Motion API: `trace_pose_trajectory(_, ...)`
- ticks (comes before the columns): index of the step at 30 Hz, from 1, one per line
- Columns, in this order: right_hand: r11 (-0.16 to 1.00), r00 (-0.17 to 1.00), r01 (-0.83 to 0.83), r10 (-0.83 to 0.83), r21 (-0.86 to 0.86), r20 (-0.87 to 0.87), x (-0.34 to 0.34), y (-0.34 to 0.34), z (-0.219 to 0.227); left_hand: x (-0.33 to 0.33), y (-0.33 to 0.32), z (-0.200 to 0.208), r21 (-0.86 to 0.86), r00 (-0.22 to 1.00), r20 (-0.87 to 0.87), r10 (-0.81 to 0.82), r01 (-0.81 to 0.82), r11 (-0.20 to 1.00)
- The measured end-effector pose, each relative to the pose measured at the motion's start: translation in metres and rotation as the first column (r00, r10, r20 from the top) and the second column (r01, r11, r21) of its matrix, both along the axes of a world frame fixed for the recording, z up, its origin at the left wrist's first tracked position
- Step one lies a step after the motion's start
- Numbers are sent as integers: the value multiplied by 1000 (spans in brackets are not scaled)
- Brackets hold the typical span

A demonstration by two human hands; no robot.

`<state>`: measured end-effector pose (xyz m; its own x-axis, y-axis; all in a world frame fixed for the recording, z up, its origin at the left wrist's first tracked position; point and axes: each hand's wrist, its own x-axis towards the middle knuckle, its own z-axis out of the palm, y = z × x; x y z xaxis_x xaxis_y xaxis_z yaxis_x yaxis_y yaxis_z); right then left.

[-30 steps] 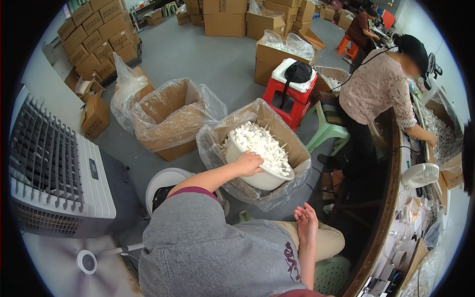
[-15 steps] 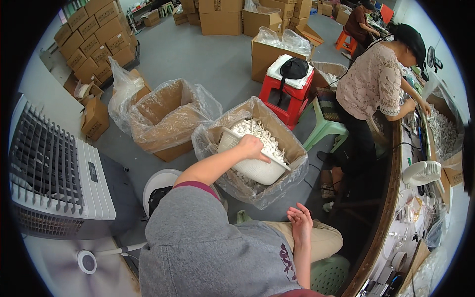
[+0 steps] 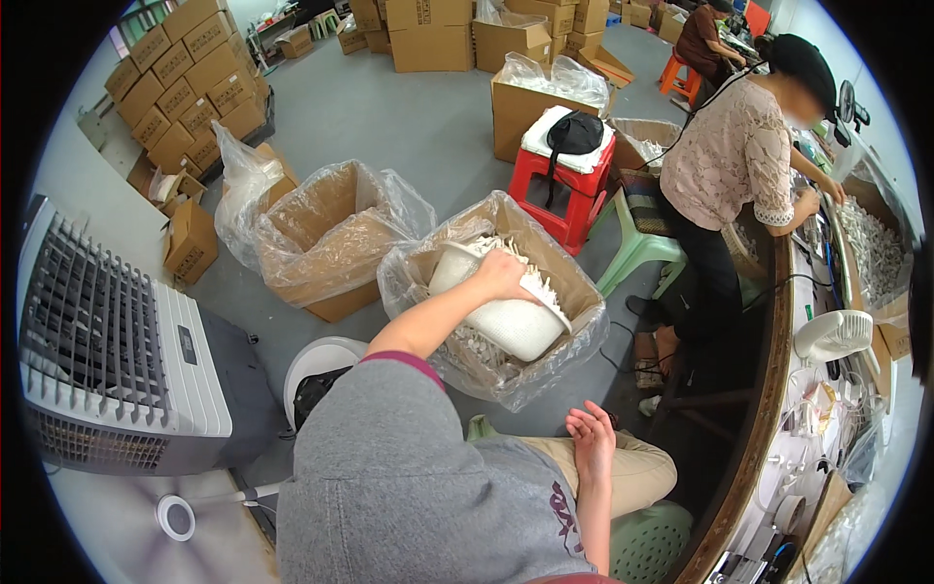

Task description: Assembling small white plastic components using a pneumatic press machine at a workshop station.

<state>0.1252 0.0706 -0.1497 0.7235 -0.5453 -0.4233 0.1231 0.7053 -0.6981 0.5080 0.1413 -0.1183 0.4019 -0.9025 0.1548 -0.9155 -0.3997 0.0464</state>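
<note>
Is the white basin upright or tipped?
Tipped: the white basin slants in the lined carton, its outer wall turned upward, left hand gripping it.

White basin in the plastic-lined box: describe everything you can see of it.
The white basin looks like plastic, with a projecting rim and a finely textured outer wall; whether that wall is perforated is unclear. It is tilted inside the plastic-lined box, its opening turned away from the wearer. The left hand grips its near rim. Small white pieces show at its mouth; how full it is cannot be seen.
</note>
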Motion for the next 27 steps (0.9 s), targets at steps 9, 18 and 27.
trace_pose_trajectory(9, 1000, 1000, -1, 1, -13, -14, 1, -2, 0, -19, 21, 7, 251, 994, -48, 95, -80, 965)
trace_pose_trajectory(18, 999, 999, 41, -41, -5, 2, -3, -2, -4, 9, -31, 68, 434, 986, -22, -165, 158, 887)
trace_pose_trajectory(27, 999, 999, 40, -40, 2, -3, -2, -2, -6, 13, -53, 42, 390, 954, 36, -299, 262, 883)
